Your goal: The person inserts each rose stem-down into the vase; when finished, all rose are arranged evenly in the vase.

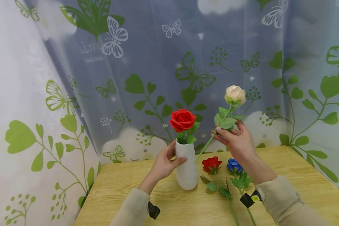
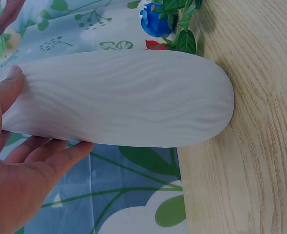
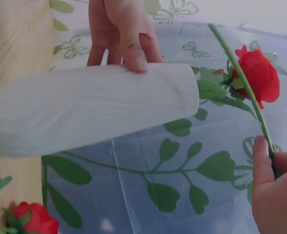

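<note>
L hand [image 1: 162, 164] grips the upper part of a tall white vase w/ wavy, rippled sides [image 1: 187, 171], thumb on one side, fingers spread on the other, so a wide hold; vase is upright, mouth up, base down at the light wood-grain table [image 1: 124, 191]. In it: a red artificial rose w/ green leaves [image 1: 182, 120], bloom just above the rim. R hand [image 1: 238, 138] pinches the green stem of a cream artificial rose [image 1: 235, 95] btwn thumb & fingers, a narrow hold just below the leaves; bloom is up, above & R of the vase, stem slanting down toward it, lower end outside the mouth. On table, R of vase: loose red rose [image 1: 212, 164] & blue rose [image 1: 234, 165], side by side. Bkgd: blue-grey curtain w/ butterfly & leaf prints [image 1: 147, 47].
</note>
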`<state>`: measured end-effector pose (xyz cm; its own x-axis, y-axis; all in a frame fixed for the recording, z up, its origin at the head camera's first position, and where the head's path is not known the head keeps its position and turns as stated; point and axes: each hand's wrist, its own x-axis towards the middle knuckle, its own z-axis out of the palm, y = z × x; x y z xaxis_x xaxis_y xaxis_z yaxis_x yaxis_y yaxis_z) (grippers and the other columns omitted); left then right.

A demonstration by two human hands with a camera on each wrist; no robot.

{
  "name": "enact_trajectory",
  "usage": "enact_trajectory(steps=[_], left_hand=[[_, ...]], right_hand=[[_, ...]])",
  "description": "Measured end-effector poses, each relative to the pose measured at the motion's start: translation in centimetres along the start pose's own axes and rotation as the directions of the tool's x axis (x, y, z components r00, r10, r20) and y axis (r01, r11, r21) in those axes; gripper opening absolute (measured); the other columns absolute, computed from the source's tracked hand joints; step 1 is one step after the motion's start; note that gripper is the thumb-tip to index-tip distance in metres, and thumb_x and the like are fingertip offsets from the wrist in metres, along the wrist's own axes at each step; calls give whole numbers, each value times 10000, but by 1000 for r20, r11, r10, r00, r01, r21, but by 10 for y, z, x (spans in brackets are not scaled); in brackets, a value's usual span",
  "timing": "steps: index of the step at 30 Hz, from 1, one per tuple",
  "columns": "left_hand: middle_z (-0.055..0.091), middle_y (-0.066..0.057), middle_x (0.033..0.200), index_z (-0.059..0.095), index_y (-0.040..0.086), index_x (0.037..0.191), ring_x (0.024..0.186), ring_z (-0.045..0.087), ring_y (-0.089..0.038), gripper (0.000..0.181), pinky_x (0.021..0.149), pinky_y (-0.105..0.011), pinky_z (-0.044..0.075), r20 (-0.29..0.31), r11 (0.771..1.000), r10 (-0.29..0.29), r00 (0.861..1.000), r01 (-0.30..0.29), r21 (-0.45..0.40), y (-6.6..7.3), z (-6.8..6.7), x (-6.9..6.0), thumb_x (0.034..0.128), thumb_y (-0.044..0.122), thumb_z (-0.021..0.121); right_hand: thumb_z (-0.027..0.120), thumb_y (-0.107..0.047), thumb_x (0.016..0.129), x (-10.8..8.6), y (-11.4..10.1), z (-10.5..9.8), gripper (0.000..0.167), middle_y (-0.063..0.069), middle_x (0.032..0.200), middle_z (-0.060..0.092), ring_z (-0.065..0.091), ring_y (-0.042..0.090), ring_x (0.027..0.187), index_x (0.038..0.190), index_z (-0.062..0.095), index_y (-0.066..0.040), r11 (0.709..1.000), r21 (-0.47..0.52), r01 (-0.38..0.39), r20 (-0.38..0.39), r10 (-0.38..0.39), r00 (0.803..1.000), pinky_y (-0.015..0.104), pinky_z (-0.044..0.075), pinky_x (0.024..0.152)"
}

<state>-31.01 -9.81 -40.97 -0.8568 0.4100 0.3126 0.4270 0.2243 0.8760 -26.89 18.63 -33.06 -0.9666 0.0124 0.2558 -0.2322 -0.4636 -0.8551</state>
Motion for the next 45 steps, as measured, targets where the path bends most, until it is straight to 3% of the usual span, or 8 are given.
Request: enact_trajectory(steps=[12, 15, 20, 25, 29, 36, 41, 45], left_hand=[[616, -167, 1493, 294, 154, 1680, 1373, 617, -343, 859, 1072, -499, 564, -4, 1000, -7, 1000, 7, -12, 2, 0, -1, 977, 205, 785], [619, -164, 1490, 297, 153, 1679, 1371, 618, -340, 861, 1072, -501, 563, -7, 1000, -6, 1000, 5, -11, 1, -1, -1, 973, 197, 789], [618, -174, 1488, 293, 143, 1680, 1373, 615, -352, 862, 1075, -517, 558, -7, 1000, 7, 1000, -7, -5, 1, -2, -1, 975, 204, 787], [606, -168, 1504, 294, 137, 1678, 1384, 606, -348, 866, 1083, -521, 551, -2, 1000, -2, 1000, 2, -1, 3, -2, -3, 973, 212, 790], [595, -175, 1516, 283, 122, 1680, 1389, 600, -355, 869, 1082, -521, 552, 2, 1000, -7, 1000, 7, -2, 3, -1, -3, 978, 226, 785], [577, -172, 1537, 284, 149, 1681, 1414, 577, -357, 859, 1088, -539, 543, 0, 1000, -1, 1000, 1, -19, 1, -1, -1, 982, 211, 780], [574, -173, 1540, 280, 154, 1683, 1413, 578, -357, 862, 1089, -538, 542, 5, 1000, 0, 1000, 0, -18, 1, 0, -1, 983, 216, 780], [572, -167, 1544, 281, 159, 1683, 1412, 579, -354, 861, 1091, -540, 540, 5, 1000, 4, 1000, -4, -13, 2, 0, -2, 982, 210, 780]], right_hand=[[664, 61, 997, 11, 12, 21, 568, -27, 1062, 803, 803, 164, 932, 1490, 419, -79, 996, 8, 91, -56, -90, 994, 291, 637, 888], [679, 62, 987, 13, 11, 28, 577, -36, 1058, 800, 799, 141, 938, 1489, 429, -73, 995, 2, 96, -105, -95, 990, 280, 636, 885], [712, 66, 960, 19, 7, 41, 570, -3, 1093, 776, 795, 138, 952, 1454, 471, -81, 994, 31, 105, -237, -94, 967, 296, 634, 894], [717, 90, 949, 26, 9, 47, 471, -20, 1045, 793, 803, 132, 905, 1336, 545, -115, 987, 11, 160, -303, -149, 941, 308, 643, 872], [691, 111, 959, 27, 14, 48, 400, -86, 976, 800, 795, 89, 886, 1257, 569, -126, 977, -78, 201, -279, -215, 936, 288, 650, 848], [699, 49, 978, 25, 28, 51, 324, -139, 865, 777, 763, 25, 904, 1267, 592, -54, 947, -255, 195, -165, -241, 956, 224, 634, 839], [642, 51, 988, 21, 42, 52, 376, 76, 988, 800, 754, 18, 886, 1358, 582, 67, 916, -366, 164, -122, -222, 967, 220, 637, 814], [630, 59, 964, 21, 52, 54, 401, 173, 1056, 780, 697, -29, 837, 1364, 616, 56, 874, -460, 159, -94, -226, 969, 195, 605, 752]])
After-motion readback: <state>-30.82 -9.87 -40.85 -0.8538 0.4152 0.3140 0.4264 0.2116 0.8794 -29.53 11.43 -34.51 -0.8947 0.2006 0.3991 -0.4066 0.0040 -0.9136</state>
